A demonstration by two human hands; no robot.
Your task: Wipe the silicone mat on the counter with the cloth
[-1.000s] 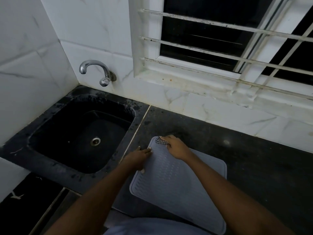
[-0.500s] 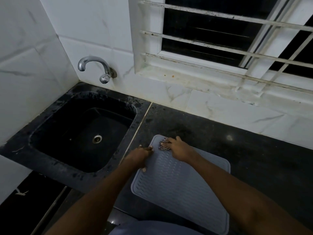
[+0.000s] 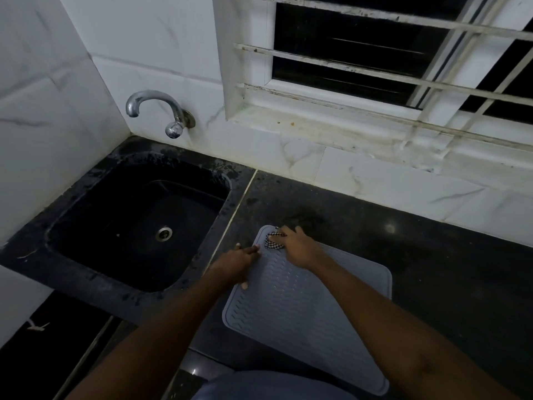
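Observation:
A pale grey ribbed silicone mat (image 3: 305, 319) lies on the black counter (image 3: 432, 269), just right of the sink. My right hand (image 3: 297, 246) presses a small black-and-white checked cloth (image 3: 272, 241) onto the mat's far left corner; most of the cloth is hidden under the fingers. My left hand (image 3: 235, 265) lies flat on the mat's left edge, fingers spread, holding nothing.
A black sink (image 3: 138, 226) with a steel drain sits to the left, below a chrome tap (image 3: 161, 111) on the white tiled wall. A barred window (image 3: 389, 53) and its stained sill run behind the counter. The counter's front edge is near my body.
The right hand with the cloth has made small strokes at the mat's far left corner, exposing a little more cloth. The left hand stayed on the mat's left edge.

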